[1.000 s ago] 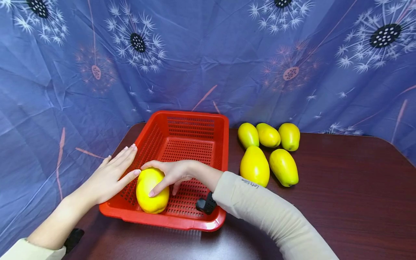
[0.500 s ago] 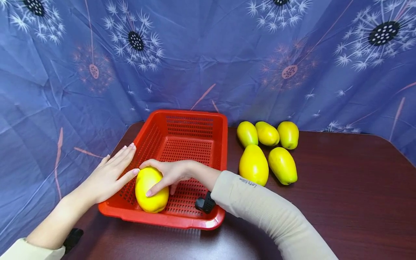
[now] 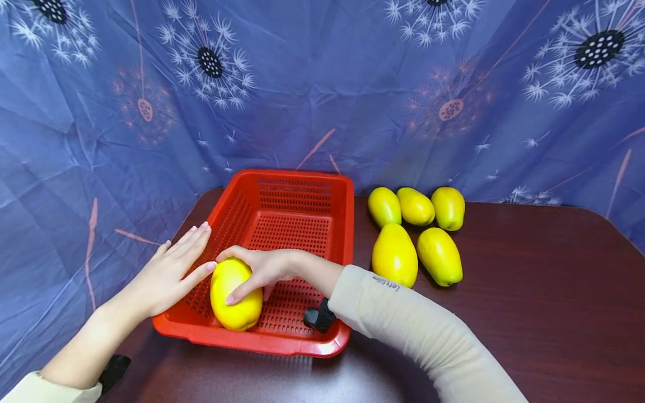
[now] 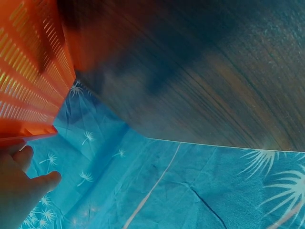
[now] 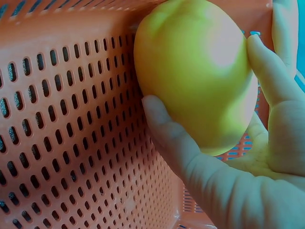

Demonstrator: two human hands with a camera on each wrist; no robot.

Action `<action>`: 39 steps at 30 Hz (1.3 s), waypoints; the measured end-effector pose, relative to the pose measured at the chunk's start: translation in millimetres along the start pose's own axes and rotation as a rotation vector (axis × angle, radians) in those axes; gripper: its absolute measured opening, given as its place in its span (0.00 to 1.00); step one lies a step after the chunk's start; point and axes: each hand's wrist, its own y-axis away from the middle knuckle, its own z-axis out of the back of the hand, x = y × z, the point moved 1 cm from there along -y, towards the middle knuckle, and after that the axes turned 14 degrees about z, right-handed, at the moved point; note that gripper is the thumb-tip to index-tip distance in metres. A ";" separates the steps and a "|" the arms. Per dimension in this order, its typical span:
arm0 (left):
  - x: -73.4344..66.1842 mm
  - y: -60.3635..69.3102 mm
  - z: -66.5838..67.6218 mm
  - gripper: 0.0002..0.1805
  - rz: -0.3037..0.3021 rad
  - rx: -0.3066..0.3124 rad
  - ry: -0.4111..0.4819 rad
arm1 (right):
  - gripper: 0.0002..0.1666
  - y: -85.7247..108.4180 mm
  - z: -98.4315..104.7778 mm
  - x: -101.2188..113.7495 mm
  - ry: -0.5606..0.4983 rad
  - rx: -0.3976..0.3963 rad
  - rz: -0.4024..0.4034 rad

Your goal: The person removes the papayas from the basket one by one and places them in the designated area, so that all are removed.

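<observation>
In the head view, my right hand (image 3: 264, 271) reaches into a red plastic basket (image 3: 252, 342) and grips a yellow papaya (image 3: 234, 313) at its near left corner. The right wrist view shows the thumb and fingers spread round the papaya (image 5: 195, 71), close to the slotted basket wall (image 5: 71, 114). My left hand (image 3: 173, 274) rests on the basket's left rim with its fingers straight and holds nothing. Its thumb tip lies close to the papaya and the right fingertips. In the left wrist view, part of the left hand (image 4: 24, 179) shows at the basket's rim.
Several more yellow papayas (image 3: 395, 257) lie grouped on the dark wood table (image 3: 544, 291), right of the basket. A blue dandelion-print cloth (image 3: 312, 84) hangs behind and to the left. A black wrist device (image 3: 319, 316) sits over the basket's near right part.
Between the earlier frames and now, the right thumb has slid slightly left across the papaya. The papaya, basket and left hand look almost unchanged; the view has shifted slightly.
</observation>
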 end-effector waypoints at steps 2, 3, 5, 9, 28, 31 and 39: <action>0.0 -0.3 0.9 0.39 0.002 -0.001 0.001 | 0.37 0.2 0.8 1.2 0.001 0.000 0.001; 0.0 -0.2 1.0 0.39 0.003 0.000 0.002 | 0.37 0.1 1.0 1.6 0.000 0.002 0.000; -0.3 -0.1 1.1 0.39 0.003 0.000 0.001 | 0.37 0.3 0.9 1.9 -0.002 0.004 -0.003; -1.3 0.0 1.8 0.39 0.001 -0.004 0.004 | 0.37 1.0 1.3 3.3 -0.030 -0.003 -0.010; -0.5 0.1 1.0 0.39 0.002 -0.009 0.014 | 0.41 5.2 10.4 9.4 -0.143 -0.144 -0.079; -0.5 0.3 0.9 0.39 -0.002 -0.017 0.018 | 0.41 6.9 12.4 10.0 -0.136 -0.149 -0.086; 0.4 0.1 0.0 0.38 -0.009 -0.024 0.020 | 0.41 11.2 20.4 13.6 -0.122 -0.170 -0.094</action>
